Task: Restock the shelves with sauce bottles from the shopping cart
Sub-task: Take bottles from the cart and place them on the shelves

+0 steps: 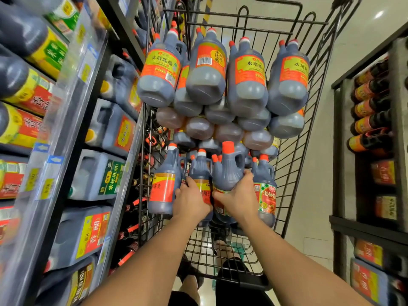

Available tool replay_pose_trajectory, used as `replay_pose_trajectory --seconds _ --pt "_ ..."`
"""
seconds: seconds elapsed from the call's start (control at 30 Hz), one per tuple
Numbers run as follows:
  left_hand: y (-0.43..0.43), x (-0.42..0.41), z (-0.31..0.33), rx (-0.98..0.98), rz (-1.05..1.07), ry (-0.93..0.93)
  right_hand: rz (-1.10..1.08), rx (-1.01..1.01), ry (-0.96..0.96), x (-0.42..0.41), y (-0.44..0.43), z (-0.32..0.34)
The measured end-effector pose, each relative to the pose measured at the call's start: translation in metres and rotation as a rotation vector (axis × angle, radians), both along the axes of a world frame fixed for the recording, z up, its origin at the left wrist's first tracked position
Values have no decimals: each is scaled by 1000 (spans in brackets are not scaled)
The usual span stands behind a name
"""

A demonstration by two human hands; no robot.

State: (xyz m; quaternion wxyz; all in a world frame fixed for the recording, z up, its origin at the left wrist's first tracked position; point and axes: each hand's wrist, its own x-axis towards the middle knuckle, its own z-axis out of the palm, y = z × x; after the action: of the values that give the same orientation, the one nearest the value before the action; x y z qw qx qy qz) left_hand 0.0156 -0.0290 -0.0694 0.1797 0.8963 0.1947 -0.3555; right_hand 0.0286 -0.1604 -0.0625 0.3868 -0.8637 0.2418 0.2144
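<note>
A black wire shopping cart (pixel 309 120) stands in front of me, packed with dark sauce bottles with orange caps and orange-yellow labels. Several large bottles (pixel 205 69) fill its far half. A nearer row stands upright in the child seat. My left hand (pixel 192 200) wraps around one bottle (pixel 199 171) in that row. My right hand (pixel 237 195) grips the neighbouring handled bottle (pixel 227 171). An orange-labelled bottle (pixel 163 188) stands to the left of them, and a bottle with a green-red label (pixel 266 195) to the right.
Shelves (pixel 72 120) on the left hold large dark jugs and bottles behind price strips, close to the cart's side. A second dark shelf unit (pixel 375 151) with bottles stands on the right. Pale tiled floor (pixel 320 173) lies between cart and right shelf.
</note>
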Motion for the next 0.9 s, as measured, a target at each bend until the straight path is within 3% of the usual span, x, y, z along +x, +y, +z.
replay_pose_trajectory --seconds 0.17,0.3,0.43,0.57,0.9 --pt "-19 1 -6 -93 179 53 -38 150 -186 5 -22 14" --pt "-32 8 -15 -38 306 55 -60 176 -275 15 -42 25" --pt "-37 14 -22 3 380 93 -84 171 -304 21 -59 31" --pt "-36 10 -30 36 443 6 -83 162 -293 20 -70 32" --pt "-14 11 -22 -176 629 -77 18 209 -362 21 -69 48"
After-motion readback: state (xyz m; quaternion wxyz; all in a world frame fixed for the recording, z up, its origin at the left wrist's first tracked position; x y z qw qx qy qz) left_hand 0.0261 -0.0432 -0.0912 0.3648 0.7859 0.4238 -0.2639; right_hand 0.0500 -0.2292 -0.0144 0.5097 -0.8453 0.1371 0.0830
